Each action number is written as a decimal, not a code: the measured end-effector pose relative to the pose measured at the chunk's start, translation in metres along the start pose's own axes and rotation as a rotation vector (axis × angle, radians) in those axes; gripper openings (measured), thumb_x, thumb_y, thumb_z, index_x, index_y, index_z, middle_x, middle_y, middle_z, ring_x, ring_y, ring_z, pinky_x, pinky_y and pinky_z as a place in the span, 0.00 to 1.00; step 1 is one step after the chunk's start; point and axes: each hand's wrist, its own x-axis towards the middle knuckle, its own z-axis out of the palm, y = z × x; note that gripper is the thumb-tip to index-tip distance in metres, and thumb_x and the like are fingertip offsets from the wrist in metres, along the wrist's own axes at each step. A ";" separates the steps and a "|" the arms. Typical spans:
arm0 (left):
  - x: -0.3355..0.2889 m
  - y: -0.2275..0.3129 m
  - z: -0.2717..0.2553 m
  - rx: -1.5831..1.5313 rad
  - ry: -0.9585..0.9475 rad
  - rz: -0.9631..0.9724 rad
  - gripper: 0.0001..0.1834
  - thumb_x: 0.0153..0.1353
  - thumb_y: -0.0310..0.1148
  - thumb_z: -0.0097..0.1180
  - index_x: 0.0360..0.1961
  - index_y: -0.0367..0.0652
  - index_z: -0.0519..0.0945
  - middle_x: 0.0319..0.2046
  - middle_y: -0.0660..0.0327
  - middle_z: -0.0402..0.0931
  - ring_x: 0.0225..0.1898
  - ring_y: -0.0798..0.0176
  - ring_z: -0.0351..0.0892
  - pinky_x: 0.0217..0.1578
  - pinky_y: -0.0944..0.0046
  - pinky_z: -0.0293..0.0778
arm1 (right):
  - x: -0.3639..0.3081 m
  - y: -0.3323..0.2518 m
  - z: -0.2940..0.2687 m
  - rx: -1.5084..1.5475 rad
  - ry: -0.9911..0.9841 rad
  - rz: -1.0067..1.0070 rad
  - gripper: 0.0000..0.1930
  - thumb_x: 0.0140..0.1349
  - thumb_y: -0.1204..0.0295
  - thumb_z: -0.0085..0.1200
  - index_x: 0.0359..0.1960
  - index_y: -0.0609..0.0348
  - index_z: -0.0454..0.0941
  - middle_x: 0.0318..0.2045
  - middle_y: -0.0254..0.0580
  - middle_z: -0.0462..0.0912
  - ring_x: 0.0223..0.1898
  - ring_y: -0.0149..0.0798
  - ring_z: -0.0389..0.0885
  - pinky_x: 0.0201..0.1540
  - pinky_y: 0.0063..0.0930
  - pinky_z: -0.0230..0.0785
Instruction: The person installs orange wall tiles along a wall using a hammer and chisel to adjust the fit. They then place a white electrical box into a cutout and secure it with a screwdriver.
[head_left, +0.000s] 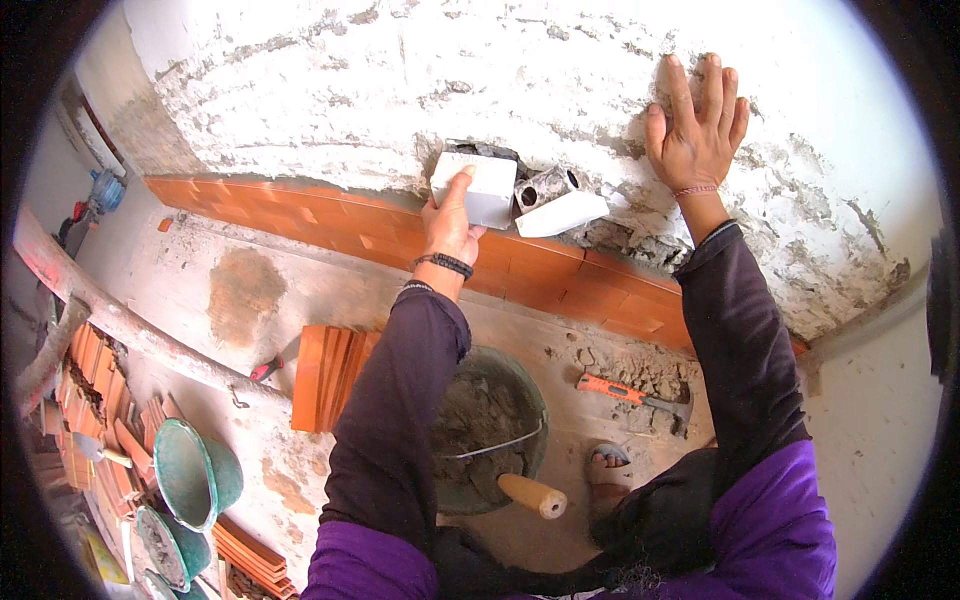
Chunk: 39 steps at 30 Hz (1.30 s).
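My left hand (455, 232) grips a white square plate-like piece (482, 190), thumb across its face, against a dark hole in the rough wall (340, 110). Right beside that piece, a mortar-smeared fitting with round openings (548, 187) and a tilted white rectangular piece (562, 214) stick out at the wall. My right hand (694, 135) lies with fingers spread on the wall, higher up and to the right, holding nothing. Below both hands runs a low course of orange brick tiles (540, 272) along the foot of the wall.
A bucket of grey mortar (490, 400) with a wooden-handled tool (532, 495) stands below my arms. An orange-handled hammer (630, 392) lies right of it. Stacked orange tiles (325, 378), a pole (150, 320) and green buckets (197, 472) are to the left.
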 end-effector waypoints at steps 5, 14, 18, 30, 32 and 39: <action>-0.004 0.005 0.001 0.007 -0.051 0.014 0.29 0.58 0.45 0.60 0.58 0.46 0.69 0.53 0.58 0.71 0.55 0.54 0.69 0.55 0.45 0.65 | 0.004 0.000 -0.001 -0.005 0.016 0.009 0.27 0.58 0.55 0.47 0.62 0.28 0.67 0.67 0.41 0.61 0.68 0.46 0.56 0.69 0.45 0.37; -0.004 0.008 0.001 0.014 -0.120 -0.008 0.28 0.59 0.44 0.58 0.57 0.44 0.68 0.54 0.56 0.71 0.54 0.54 0.71 0.54 0.48 0.68 | 0.007 0.003 -0.002 0.090 0.057 0.024 0.23 0.56 0.57 0.51 0.57 0.29 0.75 0.64 0.38 0.66 0.67 0.43 0.59 0.70 0.38 0.39; -0.007 0.008 0.001 0.021 -0.134 -0.010 0.26 0.61 0.44 0.56 0.56 0.43 0.68 0.52 0.55 0.72 0.54 0.55 0.71 0.53 0.49 0.70 | 0.005 0.004 0.004 0.165 0.090 0.051 0.22 0.54 0.59 0.53 0.54 0.28 0.77 0.63 0.36 0.68 0.67 0.41 0.60 0.70 0.35 0.38; -0.013 0.010 -0.001 0.091 -0.029 -0.027 0.27 0.62 0.47 0.54 0.57 0.44 0.67 0.52 0.57 0.73 0.54 0.54 0.72 0.46 0.48 0.73 | 0.005 0.008 0.005 0.268 0.047 0.097 0.21 0.51 0.65 0.58 0.50 0.37 0.81 0.62 0.41 0.69 0.68 0.42 0.57 0.70 0.34 0.38; -0.013 0.010 0.003 0.091 -0.035 -0.029 0.27 0.62 0.48 0.53 0.57 0.45 0.67 0.53 0.57 0.73 0.54 0.54 0.72 0.48 0.47 0.72 | 0.004 0.010 0.007 0.289 0.043 0.095 0.20 0.51 0.66 0.58 0.49 0.37 0.82 0.62 0.42 0.70 0.68 0.43 0.57 0.70 0.35 0.38; -0.016 0.011 0.014 0.035 0.005 -0.017 0.27 0.61 0.46 0.56 0.56 0.43 0.68 0.54 0.55 0.71 0.55 0.53 0.71 0.53 0.45 0.69 | 0.001 0.015 0.004 0.301 -0.017 0.100 0.14 0.57 0.60 0.54 0.45 0.36 0.84 0.59 0.42 0.73 0.69 0.45 0.55 0.70 0.37 0.36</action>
